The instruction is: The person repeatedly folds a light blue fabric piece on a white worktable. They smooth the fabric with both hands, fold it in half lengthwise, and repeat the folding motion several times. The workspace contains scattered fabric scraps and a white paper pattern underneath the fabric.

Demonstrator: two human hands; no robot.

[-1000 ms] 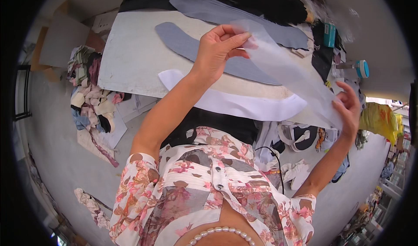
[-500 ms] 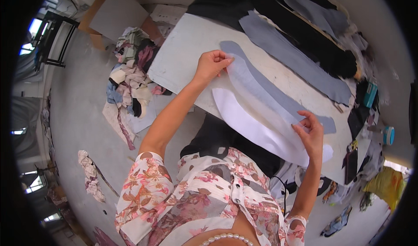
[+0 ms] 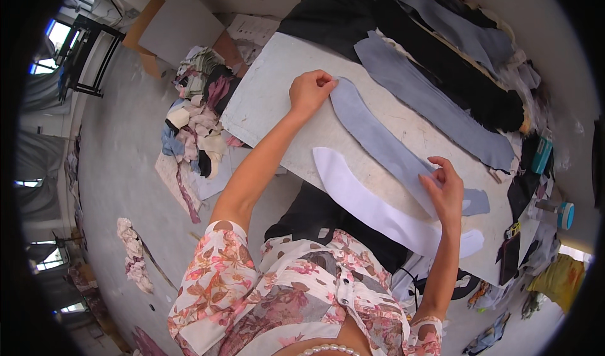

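Note:
A long curved grey-blue fabric strip [image 3: 476, 202] lies across the white table. Over most of it is a thin translucent whitish strip [image 3: 378, 135], so the cloth beneath looks paler; its bare, darker end shows past my right hand. My left hand [image 3: 311, 93] pinches the far left end of the translucent strip with thumb and fingertips. At the other end, my right hand [image 3: 443, 186] holds the strip's edge between thumb and finger, the other fingers raised. Nearer my body lies a curved white strip [image 3: 365, 189], partly under my right wrist.
Stacked grey-blue strips [image 3: 435, 100] and black fabric [image 3: 454, 72] cover the table's far side. A turquoise box [image 3: 542, 154], a round turquoise-lidded container [image 3: 565, 215] and a dark phone [image 3: 509, 258] sit at the right. Fabric scraps [image 3: 195, 126] heap on the floor at left.
Both hands have brought the translucent strip away from the white strip and over the grey-blue one, where it now lines up with its edges. My view has shifted slightly.

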